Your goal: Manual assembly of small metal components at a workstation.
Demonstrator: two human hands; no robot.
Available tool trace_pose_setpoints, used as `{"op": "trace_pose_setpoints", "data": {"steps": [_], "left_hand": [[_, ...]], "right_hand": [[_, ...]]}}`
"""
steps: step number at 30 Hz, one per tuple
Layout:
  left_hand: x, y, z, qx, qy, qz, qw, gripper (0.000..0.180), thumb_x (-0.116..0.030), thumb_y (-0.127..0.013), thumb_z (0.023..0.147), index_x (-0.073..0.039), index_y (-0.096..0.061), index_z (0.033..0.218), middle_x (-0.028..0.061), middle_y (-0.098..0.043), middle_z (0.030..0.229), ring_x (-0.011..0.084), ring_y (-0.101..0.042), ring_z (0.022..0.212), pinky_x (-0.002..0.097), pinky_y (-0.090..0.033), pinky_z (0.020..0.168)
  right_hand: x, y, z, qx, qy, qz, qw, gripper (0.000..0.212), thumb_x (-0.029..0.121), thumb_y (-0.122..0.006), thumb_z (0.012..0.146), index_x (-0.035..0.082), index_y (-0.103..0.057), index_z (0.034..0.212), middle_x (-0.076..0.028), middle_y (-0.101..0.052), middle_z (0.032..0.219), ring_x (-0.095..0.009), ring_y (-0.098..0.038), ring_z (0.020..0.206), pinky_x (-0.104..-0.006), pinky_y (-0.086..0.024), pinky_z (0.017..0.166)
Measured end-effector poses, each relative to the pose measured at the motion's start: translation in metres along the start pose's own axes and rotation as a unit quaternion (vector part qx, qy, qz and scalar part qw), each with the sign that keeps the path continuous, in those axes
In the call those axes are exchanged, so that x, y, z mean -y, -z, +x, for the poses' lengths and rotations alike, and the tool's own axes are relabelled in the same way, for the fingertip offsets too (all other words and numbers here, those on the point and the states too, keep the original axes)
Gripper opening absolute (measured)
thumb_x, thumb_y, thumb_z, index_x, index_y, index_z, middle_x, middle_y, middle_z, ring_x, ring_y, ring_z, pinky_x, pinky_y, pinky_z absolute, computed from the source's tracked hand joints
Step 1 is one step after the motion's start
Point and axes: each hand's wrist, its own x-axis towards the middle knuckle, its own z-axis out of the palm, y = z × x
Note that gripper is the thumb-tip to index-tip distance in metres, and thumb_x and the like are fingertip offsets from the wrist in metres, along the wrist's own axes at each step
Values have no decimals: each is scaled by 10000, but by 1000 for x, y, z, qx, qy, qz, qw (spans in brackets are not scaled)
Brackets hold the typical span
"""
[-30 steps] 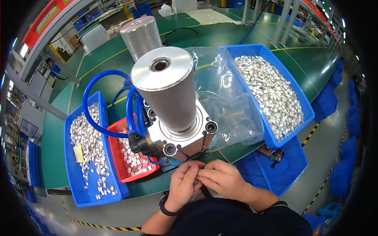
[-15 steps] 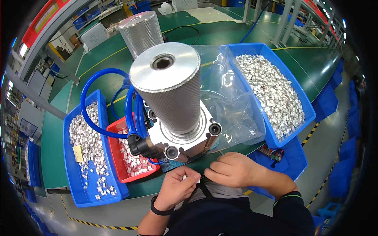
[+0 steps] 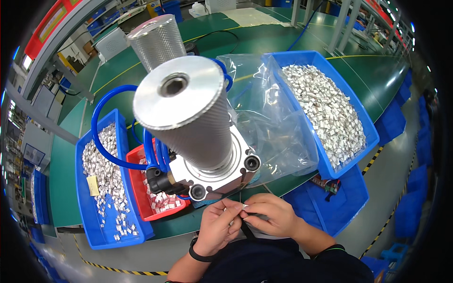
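Close to my body, at the table's near edge, my two hands meet at the fingertips. A small white rectangular piece sits between them, and a thin strand rises beside it. My left hand is closed in a pinch at the piece's left side. From the right, my right hand pinches the same piece between thumb and fingers. Just beyond the hands stands a metal device with a knurled silver cylinder on a square block. Fingers cover most of the small piece, so its exact kind is unclear.
Left of the device are a red bin and a long blue bin, both with small white pieces. Another filled blue bin stands right, beside a clear plastic bag. Blue hoses loop from the device. A second cylinder stands behind.
My right hand has moved down and left to meet the left hand at the white piece. The device appears shifted leftward and tilted in view.
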Motion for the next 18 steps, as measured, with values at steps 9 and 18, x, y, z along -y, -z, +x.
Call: {"op": "trace_pose_setpoints", "data": {"steps": [9, 18], "left_hand": [[1, 0, 12, -18, -7, -5, 1000, 63, -49, -531, 930, -13, -582, 924, 87, -564, 732, 84, -382, 413, 207, -254, 321], [4, 17, 21, -76, -107, 110, 985, 120, -80, -570, 936, 34, -610, 943, 55, -550, 665, 76, -412, 438, 216, -268, 378]], "right_hand": [[-15, 2, 0, -5, -61, 9, 998, 160, 10, -686, 815, -13, -675, 973, -124, -671, 916, -238, -657, 797, -307, -535, 701], [-27, 5, 14, 10, -200, 134, 971, 142, 40, -658, 828, -17, -686, 955, -116, -680, 881, -190, -661, 776, -279, -519, 677]]}}
